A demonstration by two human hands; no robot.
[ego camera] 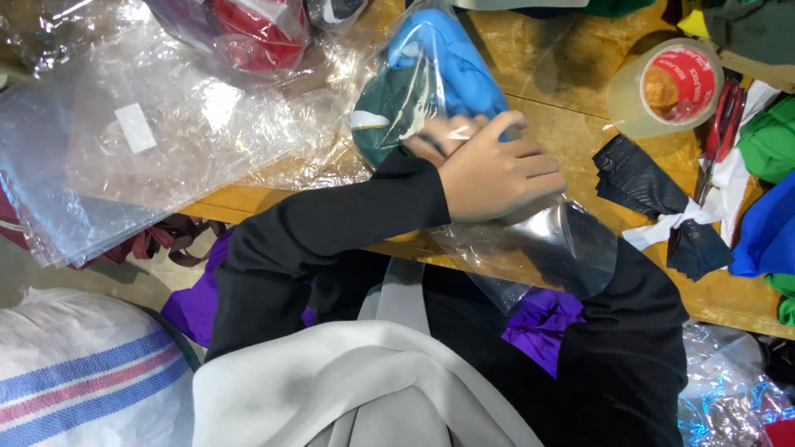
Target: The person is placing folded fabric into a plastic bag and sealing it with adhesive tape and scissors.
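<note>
1. Your left hand (497, 170) lies flat, palm down, fingers spread and loosely curved over the open end of a clear plastic bag (530, 236); it presses on the film rather than clenching it.
2. Your right hand (443, 136) is mostly hidden under the left hand; only blurred fingertips show against the bag, so you cannot tell whether they grasp anything.
3. The bag holds a folded blue and dark green garment (431, 83), which sits in the far part of the bag, just beyond your fingers.
4. The bag lies across the wooden worktop (563, 108), its empty mouth hanging over the near edge towards you.
5. Towards the left edge, a stack of empty clear bags (141, 141) overhangs the worktop; beyond it lies a bagged red garment (252, 33).
6. Towards the far right corner stands a roll of clear tape (662, 87), with red-handled scissors (719, 132) just beside it.
7. Black fabric pieces (638, 178) lie near the scissors, and green and blue cloth (770, 190) lies at the right edge.
</note>
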